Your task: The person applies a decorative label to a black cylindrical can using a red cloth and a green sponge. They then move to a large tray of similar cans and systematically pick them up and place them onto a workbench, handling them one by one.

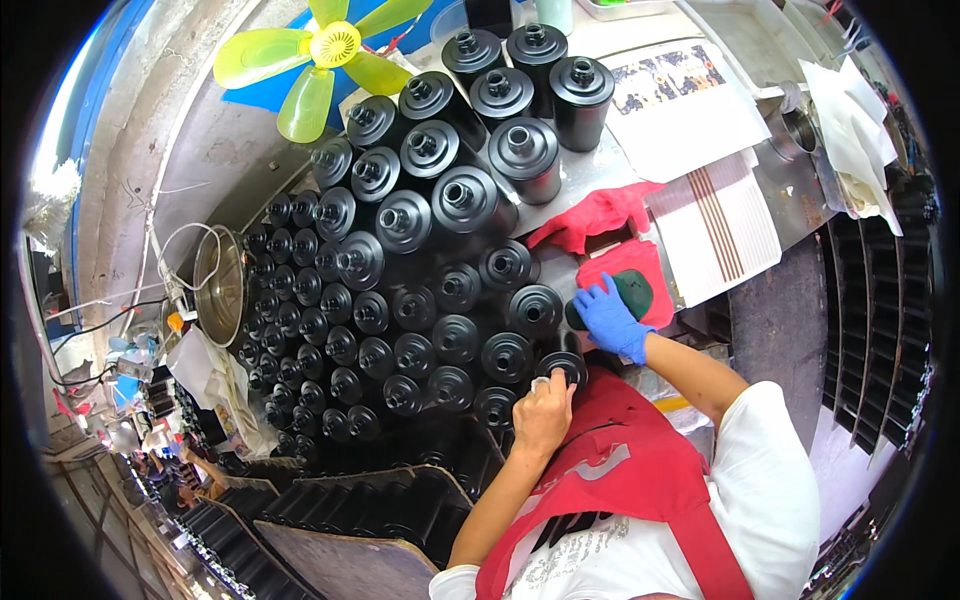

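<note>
My bare left hand [543, 410] is closed on the neck of a black canister [560, 345], close against my red apron. The canister is tilted, with its collared top toward me. My right hand [610, 318] wears a blue glove and lies with fingers stretched over a dark green pad [634, 292]. Beneath that pad is a folded red cloth [655, 262] on the bench. A second, crumpled red cloth [595, 220] lies just beyond it. Matching black canisters [507, 357] stand in rows to the left of my hands.
Larger black canisters [523, 150] stand at the back of the metal bench. A yellow-green fan [335, 45] is at the upper left. Striped paper [715, 225] and a printed sheet [680, 95] lie to the right. Crates of black canisters [370, 510] sit lower left.
</note>
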The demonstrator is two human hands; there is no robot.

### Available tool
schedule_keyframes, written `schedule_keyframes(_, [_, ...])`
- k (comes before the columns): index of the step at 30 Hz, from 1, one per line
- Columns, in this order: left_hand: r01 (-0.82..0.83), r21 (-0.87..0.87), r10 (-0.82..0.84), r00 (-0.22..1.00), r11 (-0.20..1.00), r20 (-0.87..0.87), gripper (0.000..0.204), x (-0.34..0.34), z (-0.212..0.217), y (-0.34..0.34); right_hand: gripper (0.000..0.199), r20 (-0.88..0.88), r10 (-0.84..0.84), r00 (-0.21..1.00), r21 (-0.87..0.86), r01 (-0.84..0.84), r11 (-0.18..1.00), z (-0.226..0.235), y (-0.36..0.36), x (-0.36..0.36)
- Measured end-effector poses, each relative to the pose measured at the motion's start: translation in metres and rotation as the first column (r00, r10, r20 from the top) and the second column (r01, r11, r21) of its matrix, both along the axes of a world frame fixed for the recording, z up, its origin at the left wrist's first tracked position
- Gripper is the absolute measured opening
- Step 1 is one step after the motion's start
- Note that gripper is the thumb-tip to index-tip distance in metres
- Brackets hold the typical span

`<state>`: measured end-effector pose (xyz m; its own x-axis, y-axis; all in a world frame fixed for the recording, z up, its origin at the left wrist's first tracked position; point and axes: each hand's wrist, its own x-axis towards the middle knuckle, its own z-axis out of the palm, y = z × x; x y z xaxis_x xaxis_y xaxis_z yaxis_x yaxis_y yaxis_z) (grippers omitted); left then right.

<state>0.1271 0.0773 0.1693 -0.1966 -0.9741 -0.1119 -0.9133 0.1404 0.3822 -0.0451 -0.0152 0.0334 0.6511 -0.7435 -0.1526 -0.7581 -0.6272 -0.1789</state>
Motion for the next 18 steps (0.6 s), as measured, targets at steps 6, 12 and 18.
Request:
schedule_keyframes(6, [0.001,-0.055,-0.001,1.0,0.998,-0.001,0.031,0.0,-0.002,0.004,0.026,-0.038,0.025,0.999,-0.275,-0.034,0.961,-0.053,-0.006,0.022])
schedule_keyframes(12, [-0.019,-0.085,0.018,1.0,0.996,-0.006,0.03,0.007,-0.002,0.01,0.039,0.047,0.016,0.999,0.333,-0.03,0.942,-0.019,-0.024,0.012])
schedule_keyframes(18, [-0.004,-0.123,0.0,1.0,0.992,-0.029,0.03,0.006,-0.004,0.005,0.026,0.431,-0.194,0.881,0.515,-0.064,0.855,0.019,-0.038,-0.009])
